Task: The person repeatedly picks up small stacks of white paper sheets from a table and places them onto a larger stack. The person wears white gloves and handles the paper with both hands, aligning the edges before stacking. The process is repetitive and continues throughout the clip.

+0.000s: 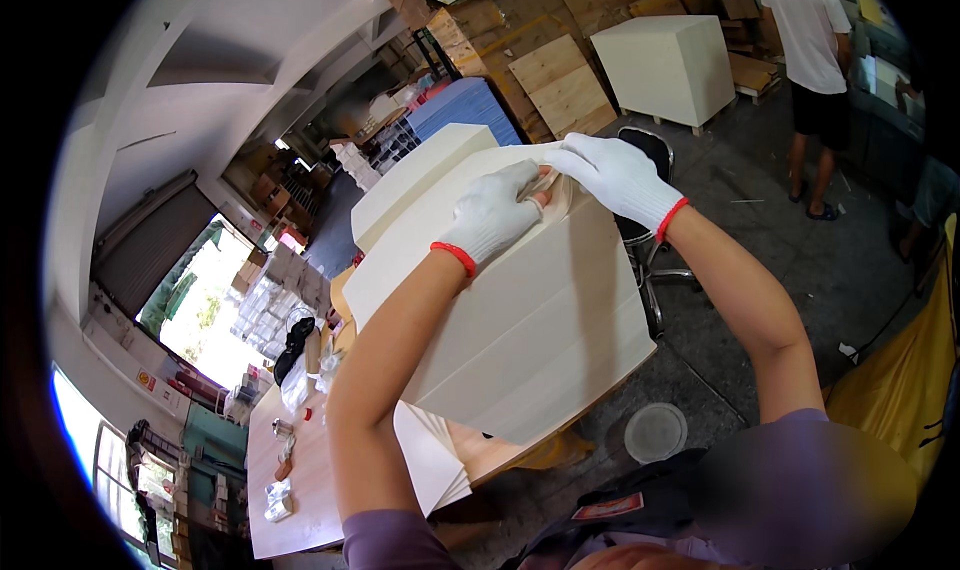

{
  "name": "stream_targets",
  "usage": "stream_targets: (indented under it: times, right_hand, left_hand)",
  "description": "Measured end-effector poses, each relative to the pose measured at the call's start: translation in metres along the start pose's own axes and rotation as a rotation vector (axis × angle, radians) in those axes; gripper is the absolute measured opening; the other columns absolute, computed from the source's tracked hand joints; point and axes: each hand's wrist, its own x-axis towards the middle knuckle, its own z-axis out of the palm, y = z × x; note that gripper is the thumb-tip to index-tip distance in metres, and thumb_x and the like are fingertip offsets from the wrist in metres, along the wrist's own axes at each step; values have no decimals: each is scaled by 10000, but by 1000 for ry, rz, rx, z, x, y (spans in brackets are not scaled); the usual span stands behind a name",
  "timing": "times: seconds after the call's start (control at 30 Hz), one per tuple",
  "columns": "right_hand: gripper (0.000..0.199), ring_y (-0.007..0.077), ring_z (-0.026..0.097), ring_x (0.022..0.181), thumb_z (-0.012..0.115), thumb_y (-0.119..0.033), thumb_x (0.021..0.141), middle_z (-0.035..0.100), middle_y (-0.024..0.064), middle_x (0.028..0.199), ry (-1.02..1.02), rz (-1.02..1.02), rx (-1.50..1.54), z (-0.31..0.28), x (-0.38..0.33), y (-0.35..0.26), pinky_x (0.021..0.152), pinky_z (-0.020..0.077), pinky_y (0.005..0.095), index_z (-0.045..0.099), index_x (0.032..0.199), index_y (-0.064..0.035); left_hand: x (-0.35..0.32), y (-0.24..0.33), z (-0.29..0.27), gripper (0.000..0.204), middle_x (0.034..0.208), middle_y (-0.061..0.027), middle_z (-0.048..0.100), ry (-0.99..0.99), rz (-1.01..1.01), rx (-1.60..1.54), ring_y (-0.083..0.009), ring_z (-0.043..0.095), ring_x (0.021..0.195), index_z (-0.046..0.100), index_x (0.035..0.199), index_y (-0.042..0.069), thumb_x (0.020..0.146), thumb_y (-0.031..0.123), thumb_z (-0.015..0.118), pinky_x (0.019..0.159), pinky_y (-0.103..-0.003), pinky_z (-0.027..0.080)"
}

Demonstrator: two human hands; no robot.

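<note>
left hand in a white glove, fingers pinched on a tan strip atop the cream box | right hand fingers pressed flat beside it | box sits on the tabletop edge

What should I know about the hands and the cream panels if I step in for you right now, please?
Left hand, white-gloved, presses on the top edge of the stack of cream panels. Right hand, also gloved, rests on the same edge; a small tan piece sits between the hands. The stack stands on the wooden table. Whether the piece is fixed cannot be told. A second cream stack stands behind.
</note>
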Motion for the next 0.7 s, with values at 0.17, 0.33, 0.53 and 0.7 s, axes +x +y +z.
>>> stream_targets:
  times: [0.17,0.33,0.53,0.7]
  right_hand:
    - [595,409,656,903,448,-583,1078,654,213,864,2,253,243,6,-4,-3,836,481,463,647,1042,-23]
    - [599,422,649,884,427,-582,1090,646,215,857,65,314,180,12,-10,-10,807,475,480,616,995,-21]
    - [581,438,648,891,434,-581,1092,636,229,859,143,253,215,20,-13,-1,795,472,490,602,987,-34]
    - [573,436,636,866,442,-574,1095,624,225,845,122,301,212,18,-13,-8,783,470,481,597,976,-35]
  left_hand:
    - [-18,-3,-9,420,1262,-108,731,-32,72,-307,-201,651,1167,661,1431,63,1054,247,665,1024,-341,496]
    - [-21,1,-5,433,1199,-70,737,-30,14,-369,-142,632,1083,666,1407,37,1022,225,728,966,-327,516]
    - [-20,1,-8,480,1204,-92,738,-55,32,-438,-144,633,1078,654,1410,24,990,226,767,960,-318,516]
    - [-20,-3,0,413,1201,-99,733,65,88,-510,-176,643,1120,651,1414,30,1032,181,684,1003,-313,494]
